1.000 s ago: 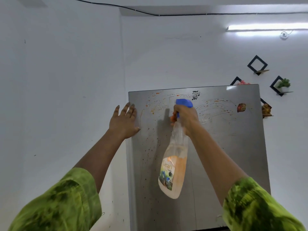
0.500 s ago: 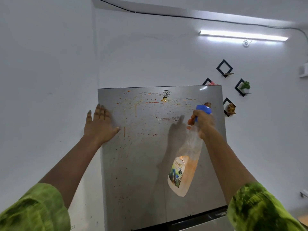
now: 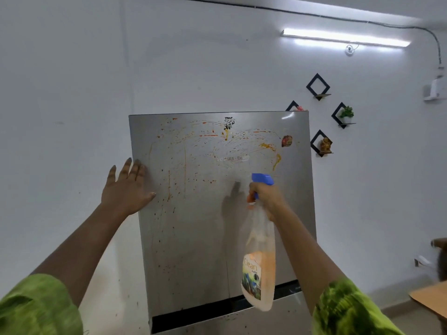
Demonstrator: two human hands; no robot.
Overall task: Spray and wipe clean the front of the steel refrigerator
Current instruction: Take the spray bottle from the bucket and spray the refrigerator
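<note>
The right hand (image 3: 268, 197) gripped the bottle (image 3: 260, 269) at its trigger, facing the fridge (image 3: 205, 238). The left hand (image 3: 128, 187) lay flat, fingers apart, on its left edge. Stains (image 3: 183, 165) covered its front; wiping had apparently not begun.

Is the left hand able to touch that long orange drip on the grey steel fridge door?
Probably yes. The left hand rests flat at the left edge of the grey steel fridge door, and the long orange drip runs just beside its thumb, nothing between.
</note>
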